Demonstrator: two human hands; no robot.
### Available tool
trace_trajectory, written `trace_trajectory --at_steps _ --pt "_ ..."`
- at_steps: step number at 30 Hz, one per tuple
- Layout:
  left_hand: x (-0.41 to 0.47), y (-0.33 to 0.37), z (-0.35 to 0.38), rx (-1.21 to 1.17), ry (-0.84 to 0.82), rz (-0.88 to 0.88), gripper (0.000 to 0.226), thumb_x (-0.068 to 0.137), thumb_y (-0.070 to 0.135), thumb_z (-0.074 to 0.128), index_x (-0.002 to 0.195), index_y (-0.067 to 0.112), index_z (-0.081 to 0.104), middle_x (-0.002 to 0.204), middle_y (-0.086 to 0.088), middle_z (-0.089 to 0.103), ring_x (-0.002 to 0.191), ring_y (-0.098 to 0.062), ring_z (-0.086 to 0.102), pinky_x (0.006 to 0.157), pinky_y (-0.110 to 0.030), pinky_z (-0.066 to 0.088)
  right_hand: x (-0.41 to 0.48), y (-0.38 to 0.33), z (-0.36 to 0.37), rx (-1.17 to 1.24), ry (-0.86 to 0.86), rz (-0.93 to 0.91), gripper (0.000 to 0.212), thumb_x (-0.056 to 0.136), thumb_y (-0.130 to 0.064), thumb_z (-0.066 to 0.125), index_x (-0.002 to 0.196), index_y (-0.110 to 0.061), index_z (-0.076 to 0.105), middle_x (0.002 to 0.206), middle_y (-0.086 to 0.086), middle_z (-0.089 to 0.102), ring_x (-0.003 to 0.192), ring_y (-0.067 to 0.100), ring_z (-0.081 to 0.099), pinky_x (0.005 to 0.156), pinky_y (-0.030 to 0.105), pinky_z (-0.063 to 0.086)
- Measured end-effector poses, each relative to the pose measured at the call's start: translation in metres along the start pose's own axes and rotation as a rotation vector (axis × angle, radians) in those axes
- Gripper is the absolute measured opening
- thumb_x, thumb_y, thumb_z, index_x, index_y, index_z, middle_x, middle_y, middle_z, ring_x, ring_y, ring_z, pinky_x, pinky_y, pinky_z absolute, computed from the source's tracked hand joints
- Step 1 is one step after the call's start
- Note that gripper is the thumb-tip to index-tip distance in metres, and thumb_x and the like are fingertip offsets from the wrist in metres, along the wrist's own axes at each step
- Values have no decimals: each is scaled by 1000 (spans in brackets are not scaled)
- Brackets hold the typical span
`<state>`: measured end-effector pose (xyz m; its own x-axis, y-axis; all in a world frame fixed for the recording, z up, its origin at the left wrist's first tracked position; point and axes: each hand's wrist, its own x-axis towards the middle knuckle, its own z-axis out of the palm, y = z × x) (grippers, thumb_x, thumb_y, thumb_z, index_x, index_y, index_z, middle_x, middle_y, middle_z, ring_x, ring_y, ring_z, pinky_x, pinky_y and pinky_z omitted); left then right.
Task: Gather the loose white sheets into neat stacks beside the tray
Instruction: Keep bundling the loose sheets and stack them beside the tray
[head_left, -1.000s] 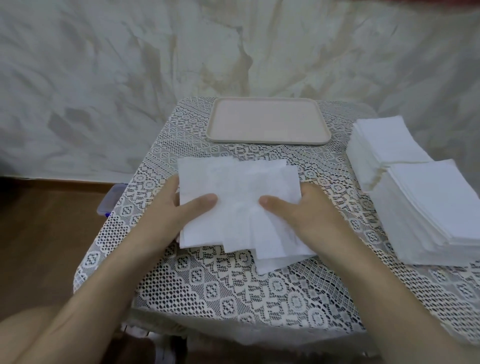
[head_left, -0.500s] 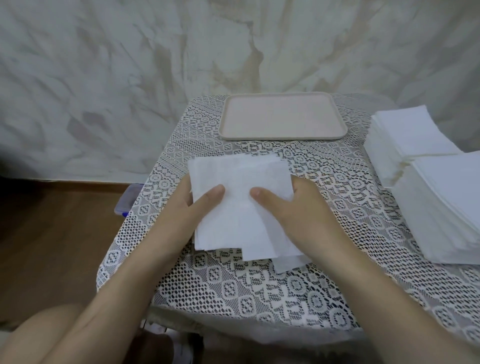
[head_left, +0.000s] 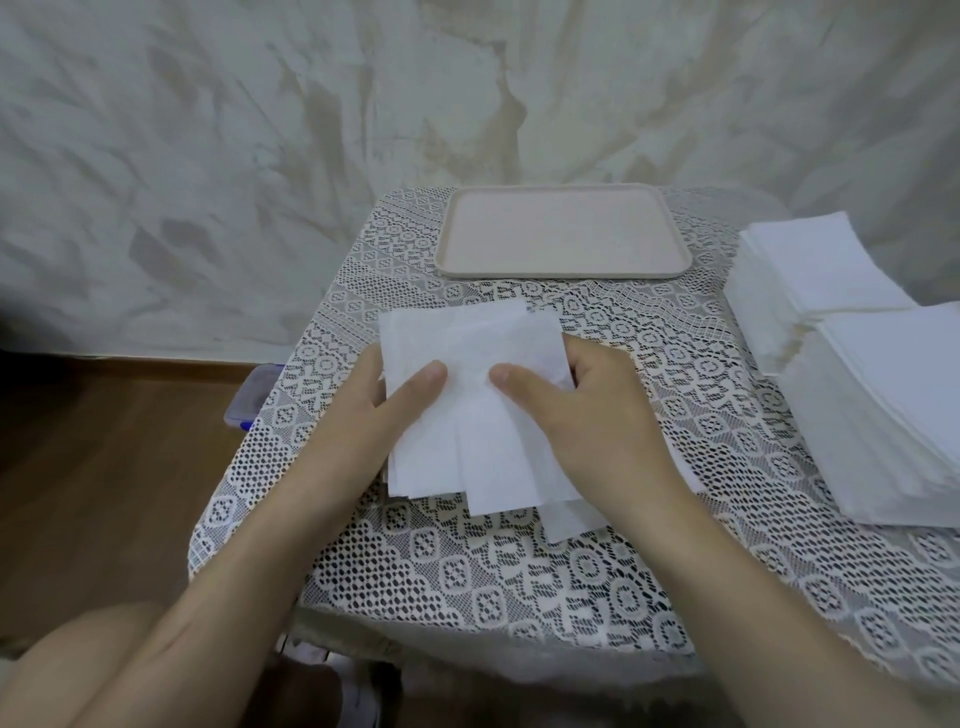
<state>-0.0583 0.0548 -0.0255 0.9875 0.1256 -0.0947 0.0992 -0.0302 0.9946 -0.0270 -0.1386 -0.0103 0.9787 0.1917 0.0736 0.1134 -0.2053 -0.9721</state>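
Pinched from both sides, the sheets (head_left: 467, 353) sit between left hand (head_left: 384, 410) and right hand (head_left: 587, 415), ragged ends nearest, tray (head_left: 566, 234) beyond

lace-covered table (head_left: 519, 587), tray (head_left: 566, 273), loose sheets (head_left: 467, 338), two stacks (head_left: 893, 395)

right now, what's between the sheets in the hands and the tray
Only a bare strip of lace tablecloth lies between the loose sheets and the tray, seen in the head view.
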Motion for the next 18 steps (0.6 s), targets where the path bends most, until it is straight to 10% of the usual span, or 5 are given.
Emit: trace_trajectory --at_steps 7,18 --pt "1 0 1 -34 16 0 52 88 42 70 137 33 58 123 7 76 112 -18 75 89 -40 61 4 5 -13 -354 -4 -48 28 95 -39 62 93 -11 63 88 9 70 81 32 65 70 47 53" --pt "0 1 1 -22 1 24 60 89 54 76 141 33 55 125 7 76 111 -19 75 90 -45 62 8 -5 -9 57 28 92 25 85 -27 81 77 -11 64 77 16 73 63 26 68 54 37 51"
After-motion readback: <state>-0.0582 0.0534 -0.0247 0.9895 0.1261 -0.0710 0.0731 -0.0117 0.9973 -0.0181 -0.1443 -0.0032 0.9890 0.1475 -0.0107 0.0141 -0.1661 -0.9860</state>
